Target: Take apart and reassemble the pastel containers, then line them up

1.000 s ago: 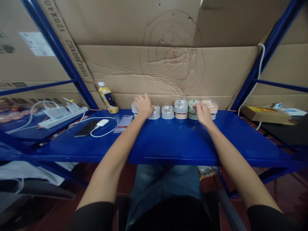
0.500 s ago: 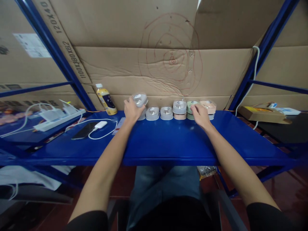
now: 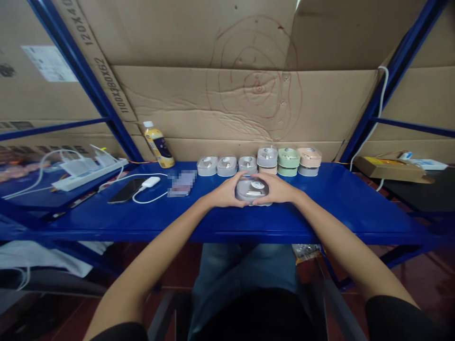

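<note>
Hands (image 3: 279, 188) curled into two facing arcs, half spread, clasping a clear-lidded grey box (image 3: 253, 189) in front of the row: left hand (image 3: 224, 193) around its nine o'clock side, right hand (image 3: 279, 188) around three, fingers along the far edge, thumbs along the near one. Cannot tell whether its base touches the blue worktop (image 3: 227, 222). Beyond the fingers, from ten to twelve o'clock of the held box, three single grey boxes (image 3: 207, 166), the twelve o'clock one partly masked by the hands; at one o'clock a grey-over-peach stack (image 3: 267, 158), at two a green stack (image 3: 288, 161), and farther out along two a peach-over-grey stack (image 3: 309, 158). Toward nine, a pixelated flat item (image 3: 182, 183), a small white device (image 3: 151, 182) and a dark phone (image 3: 124, 192); at ten, near the cardboard wall (image 3: 170, 123), a yellow bottle (image 3: 159, 149). Compared with half a second ago: grey box brought from above the leftmost single box to the middle, right hand shifted from the green stack onto it.
</note>
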`<state>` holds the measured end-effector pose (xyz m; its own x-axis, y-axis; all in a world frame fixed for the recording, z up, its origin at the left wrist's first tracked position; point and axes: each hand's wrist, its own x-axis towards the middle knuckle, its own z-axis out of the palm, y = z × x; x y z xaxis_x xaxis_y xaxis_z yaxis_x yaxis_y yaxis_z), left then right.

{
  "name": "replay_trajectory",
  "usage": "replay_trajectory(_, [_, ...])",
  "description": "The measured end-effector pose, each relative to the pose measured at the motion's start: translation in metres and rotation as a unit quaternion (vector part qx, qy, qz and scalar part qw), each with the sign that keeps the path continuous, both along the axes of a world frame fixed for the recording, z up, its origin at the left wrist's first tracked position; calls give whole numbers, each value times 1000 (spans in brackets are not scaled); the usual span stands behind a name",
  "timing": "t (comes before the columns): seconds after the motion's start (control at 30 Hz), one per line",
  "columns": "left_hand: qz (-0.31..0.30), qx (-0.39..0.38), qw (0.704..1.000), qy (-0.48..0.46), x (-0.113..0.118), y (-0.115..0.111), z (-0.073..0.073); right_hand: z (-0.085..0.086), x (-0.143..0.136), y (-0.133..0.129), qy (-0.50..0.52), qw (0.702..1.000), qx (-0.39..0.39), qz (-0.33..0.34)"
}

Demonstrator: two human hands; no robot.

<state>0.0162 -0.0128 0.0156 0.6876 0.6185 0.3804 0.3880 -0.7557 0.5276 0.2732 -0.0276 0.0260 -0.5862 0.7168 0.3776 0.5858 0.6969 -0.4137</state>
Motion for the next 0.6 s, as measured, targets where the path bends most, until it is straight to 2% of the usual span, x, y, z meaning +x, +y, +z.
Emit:
replay_trajectory(0.1, [11, -10, 1000, 2, -7, 6, -5, 5, 12, 3, 40, 998, -4, -42])
replay_trajectory(0.3, [-22, 28, 997, 68, -12, 5, -3, 14, 57, 16, 86, 975, -26, -203])
replay_trajectory(0.37, [-17, 36, 996, 81, -10, 3, -3, 14, 64, 19, 92, 967, -36, -233])
replay_trajectory(0.47, [7, 45, 996, 73, -10, 3, -3, 13, 64, 21, 93, 967, -33, -236])
replay_trajectory(0.6, [62, 51, 996, 24, -18, 15, -2, 12, 63, 22, 92, 971, -16, -221])
